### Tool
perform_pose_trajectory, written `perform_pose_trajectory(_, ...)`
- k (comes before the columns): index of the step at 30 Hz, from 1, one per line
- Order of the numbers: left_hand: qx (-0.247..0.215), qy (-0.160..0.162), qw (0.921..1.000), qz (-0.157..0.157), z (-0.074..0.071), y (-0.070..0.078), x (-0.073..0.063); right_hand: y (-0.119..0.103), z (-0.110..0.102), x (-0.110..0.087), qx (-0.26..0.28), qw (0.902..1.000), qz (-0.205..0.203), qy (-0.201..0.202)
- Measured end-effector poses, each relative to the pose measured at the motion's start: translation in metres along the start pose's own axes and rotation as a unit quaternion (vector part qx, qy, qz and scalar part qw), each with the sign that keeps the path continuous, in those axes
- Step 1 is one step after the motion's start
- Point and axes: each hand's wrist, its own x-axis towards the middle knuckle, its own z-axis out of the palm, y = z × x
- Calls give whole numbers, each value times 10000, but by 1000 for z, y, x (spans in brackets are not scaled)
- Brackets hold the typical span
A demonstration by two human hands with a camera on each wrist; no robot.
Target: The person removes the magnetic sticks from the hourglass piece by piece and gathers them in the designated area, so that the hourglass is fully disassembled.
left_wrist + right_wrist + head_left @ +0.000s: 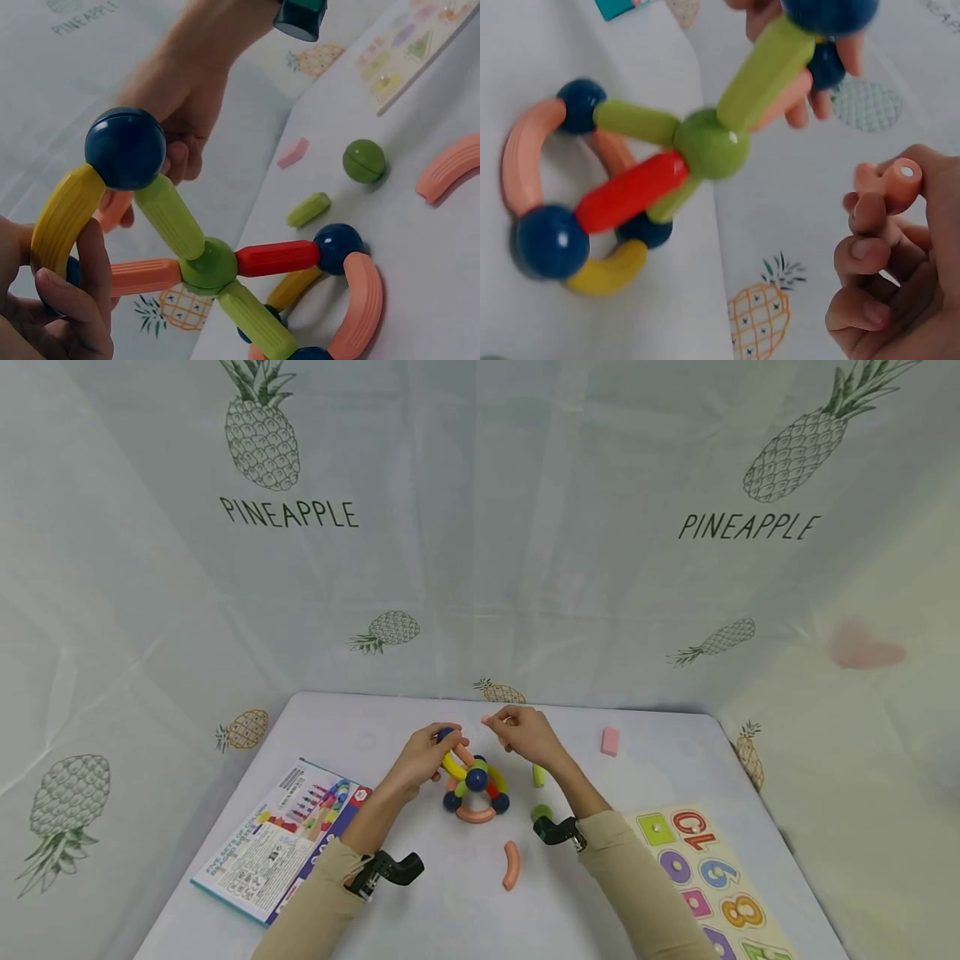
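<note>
My L hand (420, 758) is clamped on the yellow rod (64, 217) near the green hub (210, 266); R hand (525, 735) pinches a peach rod (901, 186), apart from the hub. I'd hold L steady, line rod's end up w/ a blue ball (126, 148) & ease on gently, prob. magnetic.

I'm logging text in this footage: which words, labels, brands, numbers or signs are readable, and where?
"PINEAPPLE": on the cloth, twice in the head view.
"8": orange, on the board, sideways.
"6" or "9": blue, same board; orientation leaves it unsettled.
The board's red marking: unclear.
The booklet's print: too small to read.
</note>
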Motion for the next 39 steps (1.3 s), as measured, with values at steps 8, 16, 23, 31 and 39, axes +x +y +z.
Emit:
perform_pose_trajectory(8, -30, 82, 10000, -37, -2, -2, 1, 10, -14, -21, 18, 9996, 261, -64)
perform_pose_trajectory(16, -27, 144, 9999, 3, -7, -3, 1, 24, -23, -65, -92, 9961, 487, -726)
perform_pose_trajectory(23, -53, 120, 9999, -11, -8, 0, 0, 32, -8, -103, -344, 9838, 969, -1468)
perform_pose_trajectory(31, -47, 149, 9999, -43, -7, -2, 2, 36, 17, -126, -469, 9712, 1350, -1905)
perform_pose_trajectory(39, -55, 99, 9999, -37, -5, -5, 3, 43, 30, -131, -538, 9691, 1653, -1750)
